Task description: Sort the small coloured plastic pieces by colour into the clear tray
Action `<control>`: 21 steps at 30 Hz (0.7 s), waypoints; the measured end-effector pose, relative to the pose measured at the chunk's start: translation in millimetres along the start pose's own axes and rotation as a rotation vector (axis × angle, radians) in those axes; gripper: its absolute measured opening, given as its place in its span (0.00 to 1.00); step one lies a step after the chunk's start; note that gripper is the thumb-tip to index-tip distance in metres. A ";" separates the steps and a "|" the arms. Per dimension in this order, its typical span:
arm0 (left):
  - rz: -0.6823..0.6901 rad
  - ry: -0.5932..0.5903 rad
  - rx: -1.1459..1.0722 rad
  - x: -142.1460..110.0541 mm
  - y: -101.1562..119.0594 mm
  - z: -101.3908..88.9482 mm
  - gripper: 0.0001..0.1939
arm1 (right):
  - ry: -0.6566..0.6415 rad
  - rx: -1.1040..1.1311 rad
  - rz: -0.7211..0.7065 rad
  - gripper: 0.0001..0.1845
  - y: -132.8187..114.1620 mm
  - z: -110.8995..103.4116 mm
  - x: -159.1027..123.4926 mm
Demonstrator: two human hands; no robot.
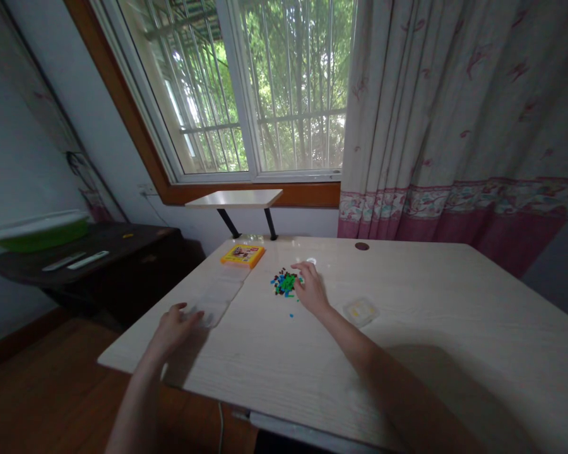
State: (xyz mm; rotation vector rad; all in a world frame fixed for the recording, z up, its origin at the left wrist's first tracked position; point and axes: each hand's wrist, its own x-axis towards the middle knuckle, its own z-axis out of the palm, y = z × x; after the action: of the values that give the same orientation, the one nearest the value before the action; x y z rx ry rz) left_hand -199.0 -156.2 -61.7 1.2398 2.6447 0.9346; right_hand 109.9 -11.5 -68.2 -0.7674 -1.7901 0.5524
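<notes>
Right hand (311,291): rests on the pale wood-grain counter (407,353) near its middle, fingers spread and curled lightly, fingertips touching the right edge of a pile of small bricks (284,282). Grip released; nothing is held between the fingers.

Pile of small bricks: green, blue and dark pieces heaped together, toward the far half of the counter, just left of the right hand. A few loose blue bits (291,314) lie a little nearer, apart from the heap.

Left hand (174,325): at the near left edge of the counter, palm down, fingers loosely bent, fingertips touching the near end of a clear plastic strip (220,295). Grip released, closed on nothing.

Clear plastic strip: flat, running from the left hand toward the far side, its far end just beside a yellow box (242,255).

Small clear bag (360,311): yellowish contents, right of the right forearm, near but apart.

Side table (99,243): dark, far left, carrying two remotes (78,260).
</notes>
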 end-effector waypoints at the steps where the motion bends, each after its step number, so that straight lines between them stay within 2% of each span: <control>1: 0.015 -0.018 0.002 1.1 0.1 0.9 0.38 | -0.019 0.028 0.022 0.20 -2.9 -0.5 2.3; 3: 0.033 -0.067 0.017 2.3 0.0 2.2 0.38 | -0.118 0.123 0.065 0.16 -11.5 -4.2 8.6; 6: 0.018 -0.051 0.040 -0.3 0.4 1.7 0.39 | -0.403 0.290 0.097 0.11 -27.8 -24.2 18.7; 9: 0.013 0.033 0.068 -6.8 5.5 -3.6 0.39 | -0.685 0.242 0.081 0.12 -36.1 -67.4 23.2; 11: 0.076 0.109 0.060 -11.2 15.6 -8.7 0.38 | -0.829 0.138 0.067 0.18 -32.3 -104.5 20.5; 14: 0.236 0.157 -0.014 -16.7 44.0 -11.7 0.32 | -0.910 -0.048 0.138 0.25 -14.6 -155.2 8.2; 16: 0.352 0.095 -0.070 -19.7 70.2 -7.4 0.27 | -0.876 -0.108 0.189 0.34 -0.9 -176.4 -2.8; 18: 0.470 -0.025 -0.125 -22.7 99.1 1.8 0.23 | -0.844 -0.160 0.192 0.38 9.3 -184.6 -11.7; 21: 0.635 -0.161 -0.184 -28.2 140.1 18.9 0.17 | -0.785 -0.209 0.134 0.33 14.1 -177.3 -14.5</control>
State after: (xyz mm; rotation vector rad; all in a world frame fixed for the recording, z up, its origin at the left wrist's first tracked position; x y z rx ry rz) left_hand -79.8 -98.8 -4.3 2.0468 2.0039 1.0532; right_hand 283.9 -11.2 -28.5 -0.8871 -2.5603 0.8410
